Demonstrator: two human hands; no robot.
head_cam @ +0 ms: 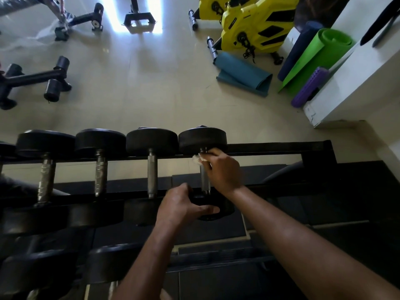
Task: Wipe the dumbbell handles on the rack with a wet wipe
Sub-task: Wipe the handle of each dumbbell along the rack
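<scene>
Black steel dumbbell rack (281,146), top tier: four full dumbbells in a row plus the edge of a fifth at far left. More dumbbells on a lower tier (43,269), dark, hard to count.

Work is on the rightmost black round-headed dumbbell (202,139). Its smooth metal handle (204,180) spans the two rails, far head on the back rail, near head below the front rail.

Left hand (181,204) is cupped around that near head (218,210), fingers curled under it; looks like steadying, or turning it to bring round the handle's underside. Right hand (223,169) is closed over the far end of the handle, pinching a crumpled white wet wipe (198,158) against the metal just below the far head. The wipe sticks out to the left of the fingers.

Progress, judged only from this view:
- Rightmost handle: in progress, wipe at the far end, near stretch bare.
- Three knurled metal handles to the left (152,174) (100,172) (46,176): no hand near them. No wet sheen or residue I can read, so can't tell wiped or not.
- Lower tier handles: not visible enough to judge.

If the sweep runs right to left, this is the first of the row and most of the job remains. If left to right, the top tier is nearly done.
</scene>
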